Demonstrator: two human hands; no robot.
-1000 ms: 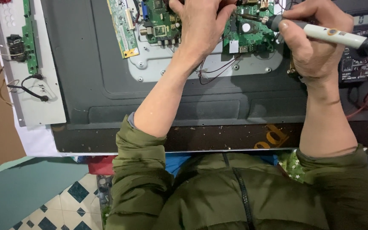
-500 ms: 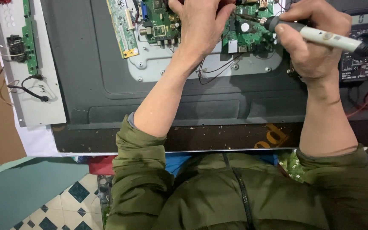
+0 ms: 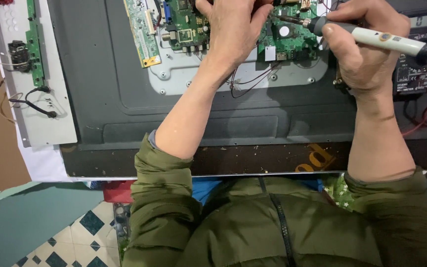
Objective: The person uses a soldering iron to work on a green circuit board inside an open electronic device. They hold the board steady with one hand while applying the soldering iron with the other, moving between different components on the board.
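A white-handled soldering iron (image 3: 379, 39) is being held in the right hand (image 3: 366, 54), the fingers wrapped firmly around its grey grip, near the top right of the view. Its metal tip is being pointed leftward and is being brought against the upper part of a green circuit board (image 3: 287, 42); whether tip and board are actually touching cannot be told. A dark cable is being trailed from the rear of the iron toward the right edge.

The same green circuit board is being covered in its middle by the left hand (image 3: 233, 29), which is being laid palm down with the fingers curled toward the tip; whether anything is being pinched under those fingers cannot be told, since they are being hidden by the back of the hand. A narrower pale green board (image 3: 142, 32) is being seen just left of it. Both boards are being carried on a light metal plate (image 3: 174, 76), which is mounted on the dark grey back panel (image 3: 124, 99) of a flat screen lying face down. Thin red and black wires (image 3: 248, 81) are being looped below the left wrist.

A black multimeter (image 3: 423, 54) with a lit display is being seen just right of the right hand. Well apart, at the far left, a white strip (image 3: 45, 118) with a small green board and black leads is lying on the bench. Olive jacket sleeves (image 3: 164, 198) are being pushed up both forearms.
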